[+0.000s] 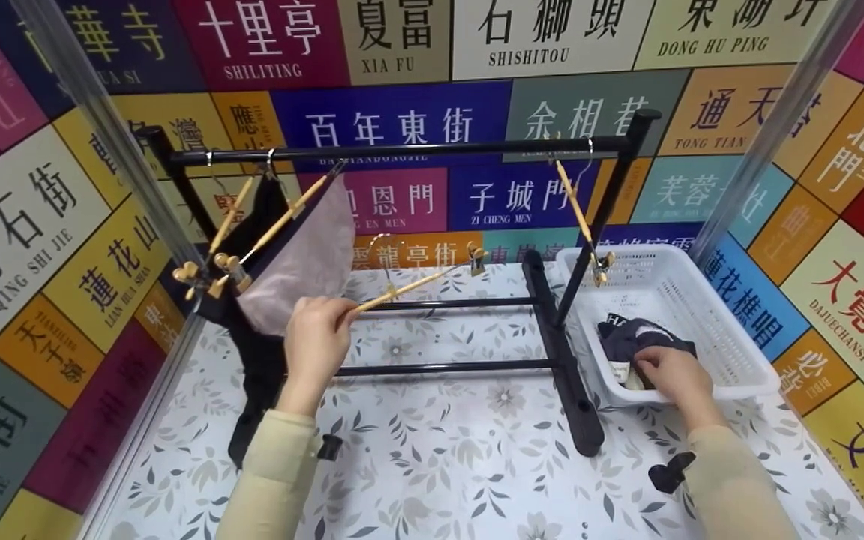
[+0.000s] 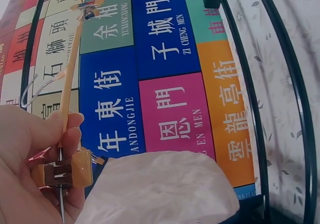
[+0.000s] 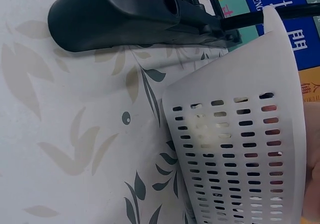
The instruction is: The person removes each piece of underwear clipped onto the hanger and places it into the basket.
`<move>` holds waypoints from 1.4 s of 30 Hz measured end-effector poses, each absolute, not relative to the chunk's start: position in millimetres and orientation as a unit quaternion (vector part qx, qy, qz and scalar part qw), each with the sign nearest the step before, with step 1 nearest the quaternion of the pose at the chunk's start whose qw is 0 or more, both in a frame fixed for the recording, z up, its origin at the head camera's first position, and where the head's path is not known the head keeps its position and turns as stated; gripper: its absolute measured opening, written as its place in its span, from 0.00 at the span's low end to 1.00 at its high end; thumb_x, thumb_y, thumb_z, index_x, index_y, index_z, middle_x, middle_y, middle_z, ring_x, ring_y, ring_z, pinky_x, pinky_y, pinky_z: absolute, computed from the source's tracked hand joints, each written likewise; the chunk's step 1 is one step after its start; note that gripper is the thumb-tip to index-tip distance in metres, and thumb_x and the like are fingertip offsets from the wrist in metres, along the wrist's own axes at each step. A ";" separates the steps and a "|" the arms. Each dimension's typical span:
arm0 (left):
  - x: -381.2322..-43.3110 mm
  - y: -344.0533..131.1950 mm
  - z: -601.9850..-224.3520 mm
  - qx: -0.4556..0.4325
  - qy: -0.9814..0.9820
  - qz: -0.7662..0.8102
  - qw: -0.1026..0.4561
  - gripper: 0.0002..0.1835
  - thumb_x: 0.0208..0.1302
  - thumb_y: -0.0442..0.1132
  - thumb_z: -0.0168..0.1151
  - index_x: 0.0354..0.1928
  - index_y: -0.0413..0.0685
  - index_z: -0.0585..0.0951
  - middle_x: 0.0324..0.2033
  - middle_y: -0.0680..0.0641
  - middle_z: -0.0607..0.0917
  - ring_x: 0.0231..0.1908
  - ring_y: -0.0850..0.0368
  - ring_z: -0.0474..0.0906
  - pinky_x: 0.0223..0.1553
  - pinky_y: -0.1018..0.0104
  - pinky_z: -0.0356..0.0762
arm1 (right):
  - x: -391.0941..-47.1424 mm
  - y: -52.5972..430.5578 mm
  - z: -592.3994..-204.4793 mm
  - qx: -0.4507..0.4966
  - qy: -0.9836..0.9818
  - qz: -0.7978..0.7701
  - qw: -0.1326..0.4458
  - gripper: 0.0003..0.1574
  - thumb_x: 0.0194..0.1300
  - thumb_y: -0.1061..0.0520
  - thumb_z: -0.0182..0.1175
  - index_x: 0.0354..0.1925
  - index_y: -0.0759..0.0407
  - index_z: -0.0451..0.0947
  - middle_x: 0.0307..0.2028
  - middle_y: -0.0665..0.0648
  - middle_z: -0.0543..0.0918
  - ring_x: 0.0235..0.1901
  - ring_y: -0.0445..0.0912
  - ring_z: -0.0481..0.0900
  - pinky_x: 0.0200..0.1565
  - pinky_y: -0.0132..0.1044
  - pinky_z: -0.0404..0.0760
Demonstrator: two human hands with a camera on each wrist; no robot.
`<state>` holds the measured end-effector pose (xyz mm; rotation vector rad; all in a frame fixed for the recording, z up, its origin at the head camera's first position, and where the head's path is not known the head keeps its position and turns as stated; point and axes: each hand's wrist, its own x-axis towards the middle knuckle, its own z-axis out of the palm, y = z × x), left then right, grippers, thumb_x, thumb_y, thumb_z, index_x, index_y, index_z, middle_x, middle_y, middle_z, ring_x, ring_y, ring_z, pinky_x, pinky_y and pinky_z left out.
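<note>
My left hand (image 1: pixel 316 337) pinches one end of a wooden clip hanger (image 1: pixel 421 283) between thumb and fingers, below the rack's top bar. The hanger's metal hook points up, and a clip (image 1: pixel 475 259) shows at its far end. In the left wrist view, the near clip (image 2: pixel 80 169) sits beside my fingers with no cloth in it. Over the white basket (image 1: pixel 736 337), my right hand (image 1: pixel 676 375) reaches past the near rim, its thumb and forefinger curled on a dark garment (image 1: pixel 627 337). The basket's wall (image 3: pixel 225 78) hides most of that hand in the right wrist view.
A black rack (image 1: pixel 432 152) stands on the leaf-patterned surface. At its left hang a pale pink cloth (image 1: pixel 312 247) and a black garment (image 1: pixel 261 214) on clip hangers; another hanger (image 1: pixel 574 202) hangs at the right. Clear posts (image 1: pixel 777 112) flank the rack before sign-covered walls.
</note>
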<state>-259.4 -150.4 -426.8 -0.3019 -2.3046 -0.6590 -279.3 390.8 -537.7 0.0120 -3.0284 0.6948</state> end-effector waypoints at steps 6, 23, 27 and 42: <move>-263.3 -148.1 -417.6 -0.121 -0.891 -0.254 0.355 0.04 0.58 0.35 0.71 0.35 0.45 0.89 0.31 0.47 0.87 0.33 0.44 0.76 0.37 0.53 0.72 | -279.7 393.4 -536.5 0.012 -0.978 0.208 -0.023 0.20 0.70 0.51 0.58 0.51 0.62 0.83 0.52 0.69 0.82 0.51 0.71 0.76 0.49 0.66 0.72; -271.3 -141.2 -385.2 -0.118 -0.897 -0.237 0.355 0.03 0.59 0.36 0.70 0.35 0.45 0.88 0.31 0.46 0.87 0.34 0.45 0.76 0.37 0.54 0.72 | -272.2 388.2 -530.9 0.016 -0.972 0.215 0.094 0.15 0.68 0.55 0.58 0.44 0.65 0.84 0.42 0.68 0.84 0.42 0.66 0.81 0.44 0.62 0.75; -273.7 -137.3 -379.0 -0.113 -0.895 -0.238 0.360 0.03 0.59 0.36 0.70 0.35 0.46 0.88 0.31 0.46 0.87 0.33 0.45 0.76 0.36 0.54 0.72 | -266.5 380.2 -525.7 0.022 -0.965 0.222 0.140 0.13 0.68 0.56 0.60 0.43 0.64 0.84 0.41 0.68 0.84 0.41 0.65 0.80 0.45 0.61 0.74; -284.1 -128.3 -353.6 -0.085 -0.904 -0.243 0.341 0.05 0.61 0.36 0.68 0.37 0.47 0.89 0.33 0.47 0.87 0.34 0.47 0.75 0.37 0.54 0.71 | -255.1 337.6 -519.7 0.077 -0.937 0.263 0.216 0.10 0.67 0.57 0.62 0.44 0.59 0.84 0.38 0.60 0.86 0.37 0.56 0.81 0.44 0.54 0.74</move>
